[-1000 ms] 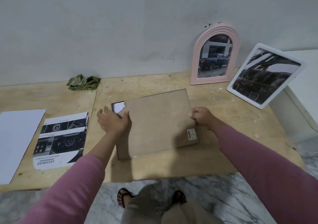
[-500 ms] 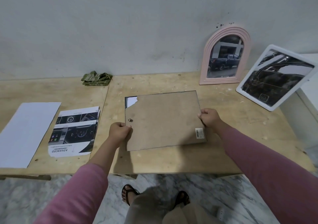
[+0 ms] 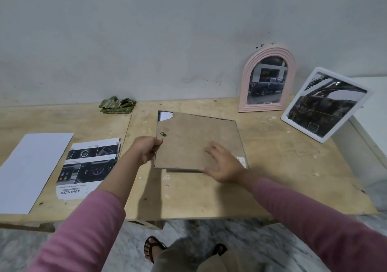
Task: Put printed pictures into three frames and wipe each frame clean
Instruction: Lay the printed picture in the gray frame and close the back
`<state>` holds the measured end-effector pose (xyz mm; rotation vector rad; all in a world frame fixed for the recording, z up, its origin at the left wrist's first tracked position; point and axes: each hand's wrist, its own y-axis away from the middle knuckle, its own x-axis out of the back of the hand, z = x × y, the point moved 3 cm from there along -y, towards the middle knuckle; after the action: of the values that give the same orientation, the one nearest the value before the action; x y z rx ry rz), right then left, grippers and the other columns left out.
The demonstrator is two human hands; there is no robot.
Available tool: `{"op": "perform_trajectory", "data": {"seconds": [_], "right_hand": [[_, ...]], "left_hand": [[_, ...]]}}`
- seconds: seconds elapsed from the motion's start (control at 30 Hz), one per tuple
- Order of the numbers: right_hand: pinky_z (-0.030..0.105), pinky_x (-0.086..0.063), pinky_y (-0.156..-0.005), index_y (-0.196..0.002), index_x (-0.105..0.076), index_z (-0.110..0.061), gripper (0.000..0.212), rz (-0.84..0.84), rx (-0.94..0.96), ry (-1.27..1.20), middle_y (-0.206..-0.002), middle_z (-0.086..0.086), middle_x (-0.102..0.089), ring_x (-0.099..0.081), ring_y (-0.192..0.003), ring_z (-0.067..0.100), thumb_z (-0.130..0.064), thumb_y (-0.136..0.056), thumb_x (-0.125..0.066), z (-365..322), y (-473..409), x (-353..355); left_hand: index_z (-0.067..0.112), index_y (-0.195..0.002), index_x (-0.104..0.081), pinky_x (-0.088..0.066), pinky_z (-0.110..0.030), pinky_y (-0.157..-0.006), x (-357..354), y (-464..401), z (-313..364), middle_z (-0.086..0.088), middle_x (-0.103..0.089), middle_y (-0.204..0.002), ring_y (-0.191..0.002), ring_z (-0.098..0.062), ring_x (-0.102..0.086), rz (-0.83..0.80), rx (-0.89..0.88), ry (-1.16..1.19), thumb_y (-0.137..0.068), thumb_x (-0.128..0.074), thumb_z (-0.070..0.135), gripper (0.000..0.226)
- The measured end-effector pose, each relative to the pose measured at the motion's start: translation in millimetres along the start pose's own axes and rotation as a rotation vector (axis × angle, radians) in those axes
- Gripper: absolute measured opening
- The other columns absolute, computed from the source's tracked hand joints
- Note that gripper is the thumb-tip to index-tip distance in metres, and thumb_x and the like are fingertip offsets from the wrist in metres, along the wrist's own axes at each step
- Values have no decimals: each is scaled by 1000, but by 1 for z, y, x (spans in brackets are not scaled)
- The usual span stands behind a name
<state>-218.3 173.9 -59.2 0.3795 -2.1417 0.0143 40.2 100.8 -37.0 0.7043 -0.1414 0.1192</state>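
A square frame lies face down on the wooden table, its brown backing board [image 3: 194, 137] up and a broken far-left corner showing white paper. My left hand [image 3: 146, 148] grips the frame's left edge, just below a small metal hanger. My right hand [image 3: 224, 163] lies with spread fingers on the board's near right part. A pink arched frame [image 3: 268, 79] with a truck picture leans on the wall. A white frame [image 3: 322, 104] with a dark car picture leans at the right. A green cloth [image 3: 117, 104] lies by the wall.
A stack of printed car pictures [image 3: 88, 167] and a blank white sheet [image 3: 31, 169] lie on the left of the table [image 3: 209, 196]. A white ledge [image 3: 368, 137] stands at the far right. My sandalled feet [image 3: 155, 248] show on the marble floor below the front edge.
My right hand let go of the frame's right edge and now lies flat on the backing board. My left hand keeps its hold on the left edge, and that side looks slightly raised.
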Motion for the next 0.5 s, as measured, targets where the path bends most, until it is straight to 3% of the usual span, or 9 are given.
{"op": "perform_trajectory", "data": {"seconds": [0.07,0.17,0.27,0.4,0.5], "right_hand": [[43,-21,-116,-144,-32,-19,91,-31,134,123,-155,6,-23,-18,-144,23,-79,-76,-36,-23,3,-2],[43,-36,-108,-140,-38,-8,87,124,244,225,-147,16,-38,-35,-137,31,-72,-84,-15,-48,-1,7],[41,-50,-91,-125,-53,0,76,328,293,277,-125,22,-59,-59,-115,34,-58,-95,-15,-57,-6,23],[44,-53,-89,-137,-42,-2,76,394,269,267,-134,21,-53,-54,-121,35,-61,-93,-24,-64,-9,42],[47,-57,-76,-137,-40,1,69,464,234,304,-130,26,-54,-56,-118,37,-51,-91,-33,-70,-12,57]], "left_hand": [[7,-79,-60,-45,-31,-63,-10,6,19,-11,-54,-76,-61,-19,-48,-24,-3,4,-85,-63,4,8],[4,-87,-60,-54,-28,-52,-26,20,48,-7,-58,-77,-64,-18,-56,-75,-16,45,-87,-61,3,2],[1,-93,-61,-56,-25,-46,-38,33,74,-9,-61,-82,-69,-19,-60,-114,-54,82,-84,-65,0,10],[2,-87,-63,-54,-23,-46,-60,58,102,-8,-65,-81,-68,-18,-62,-165,-142,94,-81,-67,0,8],[7,-89,-64,-53,-23,-47,-75,73,117,-1,-64,-65,-65,-16,-61,-177,-236,99,-85,-67,12,7]]}}
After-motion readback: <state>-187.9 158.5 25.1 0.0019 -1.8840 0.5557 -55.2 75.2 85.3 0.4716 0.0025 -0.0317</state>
